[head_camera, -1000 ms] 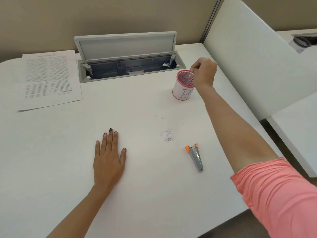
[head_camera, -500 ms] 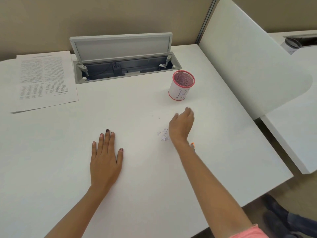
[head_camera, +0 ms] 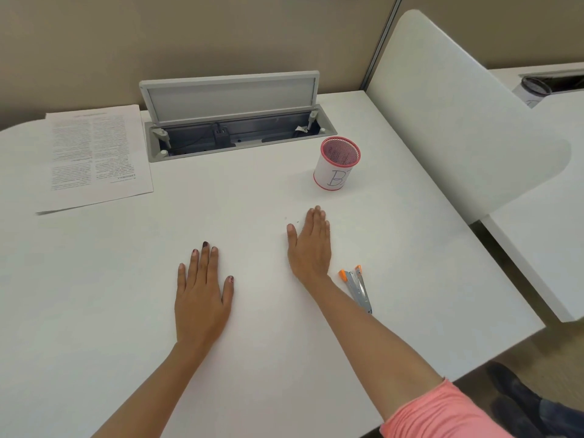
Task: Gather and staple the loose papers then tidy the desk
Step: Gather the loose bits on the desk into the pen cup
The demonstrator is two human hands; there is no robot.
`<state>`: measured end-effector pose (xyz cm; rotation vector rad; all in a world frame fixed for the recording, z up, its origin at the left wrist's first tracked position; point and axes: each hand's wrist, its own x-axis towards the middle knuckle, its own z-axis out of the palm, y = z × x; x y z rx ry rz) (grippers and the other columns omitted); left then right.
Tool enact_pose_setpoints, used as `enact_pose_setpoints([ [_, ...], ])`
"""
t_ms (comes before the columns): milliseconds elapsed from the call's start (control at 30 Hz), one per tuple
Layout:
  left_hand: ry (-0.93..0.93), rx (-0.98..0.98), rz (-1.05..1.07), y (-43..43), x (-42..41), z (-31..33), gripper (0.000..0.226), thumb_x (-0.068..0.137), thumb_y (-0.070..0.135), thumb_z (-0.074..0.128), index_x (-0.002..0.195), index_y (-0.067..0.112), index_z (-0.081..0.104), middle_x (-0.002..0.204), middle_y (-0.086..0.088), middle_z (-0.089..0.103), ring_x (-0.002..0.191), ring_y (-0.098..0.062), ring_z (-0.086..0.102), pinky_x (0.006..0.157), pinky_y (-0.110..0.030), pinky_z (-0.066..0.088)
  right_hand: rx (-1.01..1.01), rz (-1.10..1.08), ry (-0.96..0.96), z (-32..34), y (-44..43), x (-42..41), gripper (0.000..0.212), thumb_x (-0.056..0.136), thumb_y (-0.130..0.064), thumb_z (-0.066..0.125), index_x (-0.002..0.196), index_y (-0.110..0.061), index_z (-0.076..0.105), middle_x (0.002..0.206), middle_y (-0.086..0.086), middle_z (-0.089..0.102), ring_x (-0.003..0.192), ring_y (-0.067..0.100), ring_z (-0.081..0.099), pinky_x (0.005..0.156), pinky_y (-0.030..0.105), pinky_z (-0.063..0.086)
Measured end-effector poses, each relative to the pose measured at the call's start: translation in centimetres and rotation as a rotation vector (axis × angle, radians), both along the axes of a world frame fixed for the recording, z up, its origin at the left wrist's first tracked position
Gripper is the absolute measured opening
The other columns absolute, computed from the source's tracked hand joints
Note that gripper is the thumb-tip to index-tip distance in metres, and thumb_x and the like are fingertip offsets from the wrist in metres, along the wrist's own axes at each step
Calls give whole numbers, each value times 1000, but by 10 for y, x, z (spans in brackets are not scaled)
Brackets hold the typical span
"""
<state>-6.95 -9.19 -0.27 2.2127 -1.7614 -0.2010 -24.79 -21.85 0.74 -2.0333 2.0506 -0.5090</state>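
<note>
Both hands flat on the white worktop [head_camera: 94, 311], palms down, fingers extended, gripping nothing. Left hand [head_camera: 202, 292] near centre. Right hand [head_camera: 311, 248] just at 3 o'clock of it, fingers together, covering a patch where a few tiny specks [head_camera: 292, 220] show at its 11 o'clock edge; more possibly beneath, cannot tell.

Papers [head_camera: 94, 156] squared in a stack at the far 10 o'clock corner, well apart from both hands. Light, floppy, prone to fanning; best pinched along one edge with a flat palm under, or slid to the worktop edge first.

Stapler [head_camera: 358, 289] lying on its side just at 4 o'clock of the right hand, beside the wrist. Small, rigid, metal with orange ends; easy to wrap around the middle of the body.

Pink-rimmed mesh cup [head_camera: 336, 164] upright at 1 o'clock of the right hand, light, likely to tip if knocked.

Specks too small to pinch; probably better swept by the palm edge toward the worktop's near rim.
</note>
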Motion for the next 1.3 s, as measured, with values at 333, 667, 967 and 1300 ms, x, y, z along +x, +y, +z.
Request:
enact_pose_setpoints([
  [333,-4,-8,-4,0,0,0,65,95,43,22,152,12,20,161,-2,16,149,-18,13,122,-39,5,-55,586,-20,-2,22,-13,61,100,-45,22,147,-6,30,156,5,26,146,14,19,119,33,16],
  [667,-9,-3,0,0,0,0,65,95,43,21,152,12,20,161,-2,15,149,-18,12,122,-39,5,71,-224,-72,15,-26,-25,69,100,-34,35,148,6,7,158,20,5,147,30,4,121,39,4],
  [967,5,-6,-2,0,0,-1,65,95,43,23,152,12,21,161,-2,16,149,-19,14,122,-40,6,203,192,37,7,-24,-25,75,98,-50,26,150,0,3,160,13,-2,148,23,-5,120,34,-5],
  [1300,4,-9,0,0,0,0,65,95,43,22,152,11,20,161,-3,16,149,-19,14,122,-40,6,-5,259,49,-9,72,0,72,97,-51,22,150,-5,11,160,8,8,148,17,2,119,32,2],
])
